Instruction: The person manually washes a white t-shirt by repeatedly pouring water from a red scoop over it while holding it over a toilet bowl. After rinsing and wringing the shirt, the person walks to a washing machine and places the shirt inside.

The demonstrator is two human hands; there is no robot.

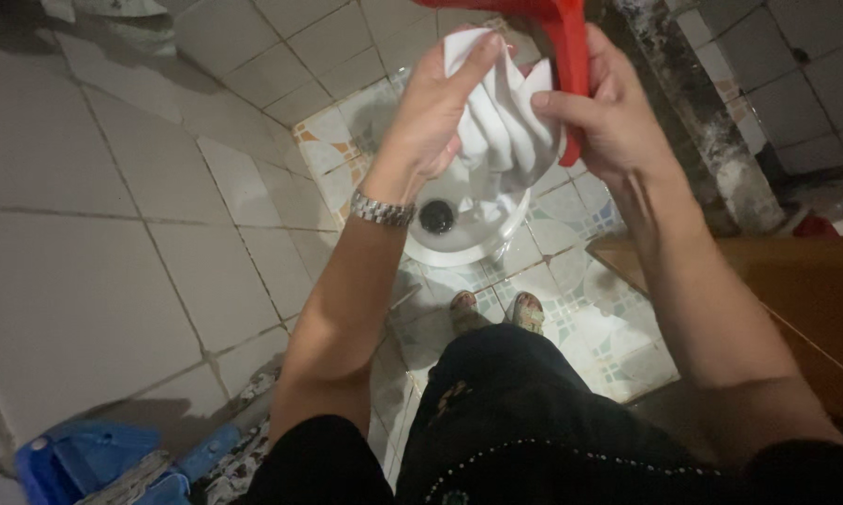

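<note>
**Red plastic piece being wiped with white cloth, over the squat pan**

Red plastic piece (560, 37) sits at top centre, only its lower corner in frame; rest is cut off, so can't tell what the whole object is.

Left to right:
- Blue plastic item (85, 458) bottom-left on the floor tiles (75, 309), well apart from the work.
- Left hand (435, 108), metal watch (381, 209) on the wrist, fingers curled closed on a bunched white cloth (501, 117), pressing it against the red piece.
- Below the cloth: white squat pan (477, 245) with dark drain hole (436, 217), set in patterned tiles. Feet in sandals (496, 311) just beside its near edge.
- Right hand (608, 112) clamped on the red piece, thumb across the front edge, steadying it.
- Brown wooden surface (814, 290) at right, apart from both hands.

Step in hand, by my read: wipe-down of the red piece, right hand fixtures, left hand scrubs. Next move likely needs the right hand to rotate or re-grip so an unwiped face meets the cloth, with firm hold throughout; a slip drops the piece straight into the pan.
</note>
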